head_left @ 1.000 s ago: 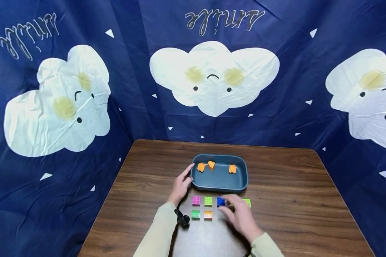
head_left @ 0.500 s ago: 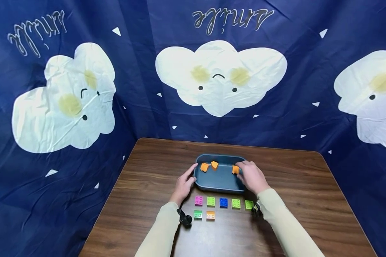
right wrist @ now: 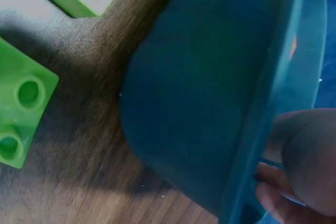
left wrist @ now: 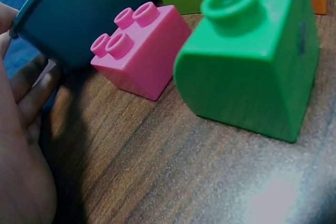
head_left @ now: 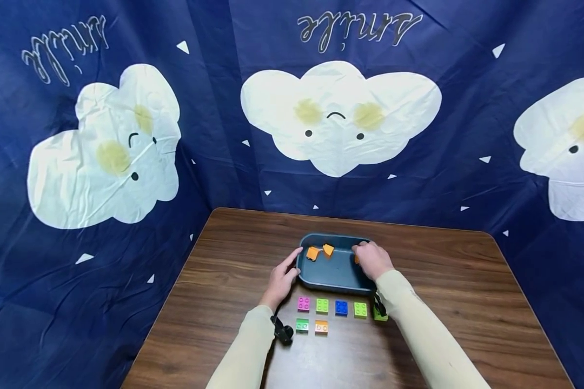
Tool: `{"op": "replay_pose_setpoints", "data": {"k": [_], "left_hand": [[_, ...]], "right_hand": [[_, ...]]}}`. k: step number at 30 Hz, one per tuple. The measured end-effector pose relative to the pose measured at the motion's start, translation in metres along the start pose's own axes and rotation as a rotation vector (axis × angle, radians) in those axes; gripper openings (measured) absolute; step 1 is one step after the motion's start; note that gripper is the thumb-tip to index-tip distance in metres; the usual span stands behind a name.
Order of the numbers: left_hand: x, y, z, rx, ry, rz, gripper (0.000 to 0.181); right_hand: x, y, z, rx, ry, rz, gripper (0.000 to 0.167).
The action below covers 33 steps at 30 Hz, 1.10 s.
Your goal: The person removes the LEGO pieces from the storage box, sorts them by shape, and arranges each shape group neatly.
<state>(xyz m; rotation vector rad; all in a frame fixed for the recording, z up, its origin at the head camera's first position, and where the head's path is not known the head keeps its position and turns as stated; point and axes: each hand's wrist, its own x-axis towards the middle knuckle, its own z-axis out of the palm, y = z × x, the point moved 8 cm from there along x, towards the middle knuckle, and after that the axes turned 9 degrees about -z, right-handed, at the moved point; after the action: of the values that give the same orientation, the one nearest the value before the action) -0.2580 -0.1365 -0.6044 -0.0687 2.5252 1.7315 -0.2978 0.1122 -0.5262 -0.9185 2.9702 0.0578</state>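
Note:
A dark blue-green tub point(head_left: 338, 274) stands on the table. My left hand point(head_left: 281, 281) rests against its left end, index finger and thumb extended at the rim. Reaching over the right end, my right hand point(head_left: 373, 260) has its fingers curled down round an orange block point(head_left: 357, 259), mostly hidden by the hand. In the right wrist view the fingers point(right wrist: 281, 187) dip inside the tub wall; the block between them cannot be seen. Two more orange blocks, one boxy point(head_left: 312, 254) and one wedge-like point(head_left: 328, 250), lie in the tub's left part.
Before the tub runs a row of studded bricks: pink point(head_left: 304, 304), lime point(head_left: 322, 306), blue point(head_left: 341, 308), lime point(head_left: 360, 309), and another lime point(head_left: 380, 313) partly under the right wrist. Nearer lie a green brick point(head_left: 302, 325) and an orange-and-white one point(head_left: 321, 327). A blue curtain point(head_left: 253, 183) surrounds the table.
My right hand has moved from above the brick row into the tub's right side and closed over the orange block there. My left hand stays at the left rim.

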Motion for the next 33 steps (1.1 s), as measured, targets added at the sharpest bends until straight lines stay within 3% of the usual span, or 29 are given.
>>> {"op": "replay_pose_setpoints", "data": {"k": [7, 23, 33], "left_hand": [[0.0, 0.0, 0.001, 0.016, -0.002, 0.007, 0.062], [0.0, -0.001, 0.001, 0.023, 0.007, 0.005, 0.062], [-0.001, -0.001, 0.001, 0.015, 0.01, 0.006, 0.063]], "right_hand": [[0.001, 0.001, 0.015, 0.1, -0.067, 0.002, 0.024], [0.002, -0.001, 0.021, 0.168, -0.002, -0.028, 0.023], [-0.006, 0.01, 0.016, 0.486, 0.118, 0.069, 0.037]]}}
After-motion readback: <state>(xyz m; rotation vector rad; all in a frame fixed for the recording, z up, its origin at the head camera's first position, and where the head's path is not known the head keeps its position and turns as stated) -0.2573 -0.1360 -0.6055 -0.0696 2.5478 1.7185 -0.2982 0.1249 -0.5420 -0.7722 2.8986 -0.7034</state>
